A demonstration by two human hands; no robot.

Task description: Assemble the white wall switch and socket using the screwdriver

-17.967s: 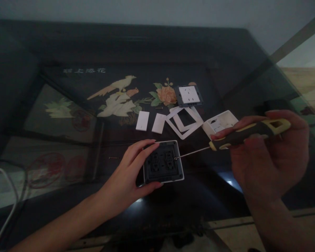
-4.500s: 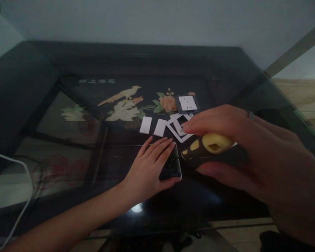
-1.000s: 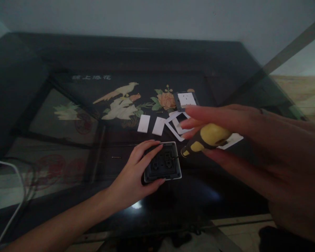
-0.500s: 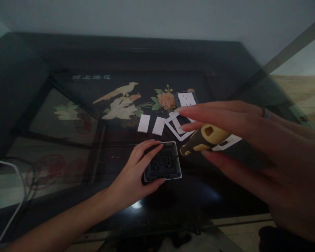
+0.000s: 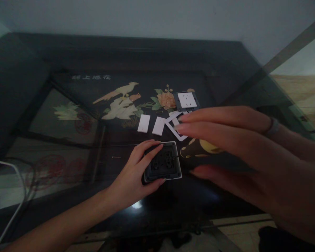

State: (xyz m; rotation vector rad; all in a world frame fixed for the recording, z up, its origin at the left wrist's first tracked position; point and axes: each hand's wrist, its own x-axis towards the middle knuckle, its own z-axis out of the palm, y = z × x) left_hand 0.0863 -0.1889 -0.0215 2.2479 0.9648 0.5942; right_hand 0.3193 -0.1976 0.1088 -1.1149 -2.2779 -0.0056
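Head view: left hand (image 5: 136,169) grips box (image 5: 163,166) well inside tabletop edges (image 5: 126,39).

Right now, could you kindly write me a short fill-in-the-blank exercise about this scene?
1. The hand on the square box is the person's ____ one.
2. The screwdriver handle is dark and ____.
3. There are ____ solid white rectangular plates lying side by side.

Missing words: left; yellow; two.

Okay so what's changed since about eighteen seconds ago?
The screwdriver handle has shifted left, closer in view to the switch module. The right hand, clasping it before, now looks open around it; contact is unclear. The left hand still holds the module; the socket module and white rocker covers stayed put.
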